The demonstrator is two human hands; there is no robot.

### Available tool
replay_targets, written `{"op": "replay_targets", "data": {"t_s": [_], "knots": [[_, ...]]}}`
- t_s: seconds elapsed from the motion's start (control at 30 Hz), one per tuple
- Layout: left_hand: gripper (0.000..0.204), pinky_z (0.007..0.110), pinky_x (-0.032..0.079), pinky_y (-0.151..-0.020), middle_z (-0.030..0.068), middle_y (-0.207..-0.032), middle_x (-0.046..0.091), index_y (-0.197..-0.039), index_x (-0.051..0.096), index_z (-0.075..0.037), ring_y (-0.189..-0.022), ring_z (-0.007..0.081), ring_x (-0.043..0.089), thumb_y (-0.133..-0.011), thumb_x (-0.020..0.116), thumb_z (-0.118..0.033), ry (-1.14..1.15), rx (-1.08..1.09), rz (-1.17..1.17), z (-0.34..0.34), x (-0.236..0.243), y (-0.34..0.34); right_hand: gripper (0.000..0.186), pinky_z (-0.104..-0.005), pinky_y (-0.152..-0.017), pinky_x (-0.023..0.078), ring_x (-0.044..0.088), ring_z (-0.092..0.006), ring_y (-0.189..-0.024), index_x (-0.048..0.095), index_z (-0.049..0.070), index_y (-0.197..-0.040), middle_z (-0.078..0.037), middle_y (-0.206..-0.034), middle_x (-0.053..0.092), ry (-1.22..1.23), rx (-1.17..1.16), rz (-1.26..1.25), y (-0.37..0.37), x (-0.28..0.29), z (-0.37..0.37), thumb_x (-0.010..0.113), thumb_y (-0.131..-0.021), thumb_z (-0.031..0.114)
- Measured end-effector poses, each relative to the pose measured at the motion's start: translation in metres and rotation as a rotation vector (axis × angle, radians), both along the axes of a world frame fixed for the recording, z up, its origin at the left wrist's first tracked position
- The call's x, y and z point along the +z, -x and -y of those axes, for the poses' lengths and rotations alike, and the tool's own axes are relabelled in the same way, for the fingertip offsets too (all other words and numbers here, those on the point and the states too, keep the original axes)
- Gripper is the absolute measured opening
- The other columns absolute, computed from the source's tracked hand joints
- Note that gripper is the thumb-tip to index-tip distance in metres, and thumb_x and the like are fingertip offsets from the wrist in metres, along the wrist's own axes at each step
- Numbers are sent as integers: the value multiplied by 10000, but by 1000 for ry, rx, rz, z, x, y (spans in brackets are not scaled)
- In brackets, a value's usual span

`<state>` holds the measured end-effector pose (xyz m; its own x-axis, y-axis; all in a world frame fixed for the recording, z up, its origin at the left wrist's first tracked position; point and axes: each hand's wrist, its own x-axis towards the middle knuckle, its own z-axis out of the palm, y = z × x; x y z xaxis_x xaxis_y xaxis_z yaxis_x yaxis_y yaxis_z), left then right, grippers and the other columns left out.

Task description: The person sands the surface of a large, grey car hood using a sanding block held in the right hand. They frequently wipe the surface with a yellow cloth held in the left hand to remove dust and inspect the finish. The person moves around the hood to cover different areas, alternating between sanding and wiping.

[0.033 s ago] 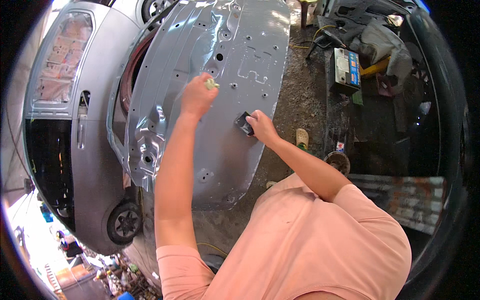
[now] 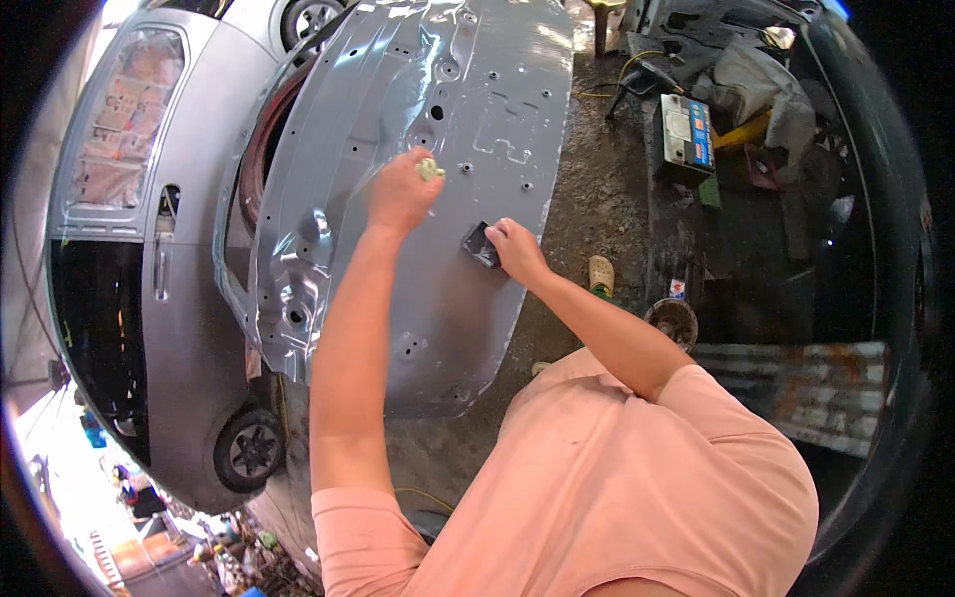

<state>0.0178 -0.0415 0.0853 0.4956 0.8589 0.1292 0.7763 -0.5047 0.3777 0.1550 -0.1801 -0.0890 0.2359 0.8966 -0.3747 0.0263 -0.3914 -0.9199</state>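
Observation:
A large grey car body panel (image 2: pixel 438 333) with pressed ridges and holes lies in front of me. Above its middle, my left hand (image 2: pixel 400 199) is closed around a pale yellow-green wad (image 2: pixel 430 170), perhaps cloth or sponge; most of it is hidden in the fist. Nearer the panel's right edge, my right hand (image 2: pixel 517 251) pinches a dark, flat, rectangular pad (image 2: pixel 478 245) against the grey surface. Whether the pad is sandpaper or a block, I cannot tell. White specks and thin pale lines mark the panel beyond my right hand.
A grey vehicle (image 2: pixel 189 348) stands along the left, its window covered with paper. To the right are a car battery (image 2: pixel 684 139), a crumpled grey cover (image 2: pixel 761 90), a round dish (image 2: pixel 671 323) and a corrugated metal sheet (image 2: pixel 806 393). A clog (image 2: pixel 601 275) is on the rough floor.
My left hand has shifted slightly right with the pale wad. The dark pad has slid a little left under my right hand, and more of its face shows.

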Motion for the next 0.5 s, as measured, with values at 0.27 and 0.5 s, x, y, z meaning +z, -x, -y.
{"op": "replay_targets", "data": {"t_s": [0.27, 0.5], "knots": [[341, 530, 563, -850, 171, -1080, 745, -1138, 676, -93, -1022, 417, 715, -908, 728, -338, 76, -30, -129, 68, 9, 1, 264, -541, -917, 508, 665, -432, -1079, 664, 44, -1060, -211, -1118, 702, -154, -288, 339, 59, 26, 1, 659, -1003, 301], [462, 471, 572, -948, 85, -1363, 669, -1200, 659, -159, -1250, 339, 661, -850, 832, -406, -288, -109, -283, 70, -1, 61, 442, -518, -947, 507, 681, -380, -1163, 584, 70, -1248, -238, -1228, 709, 8, -344, 214, 59, 27, 11, 748, -956, 359]]}}
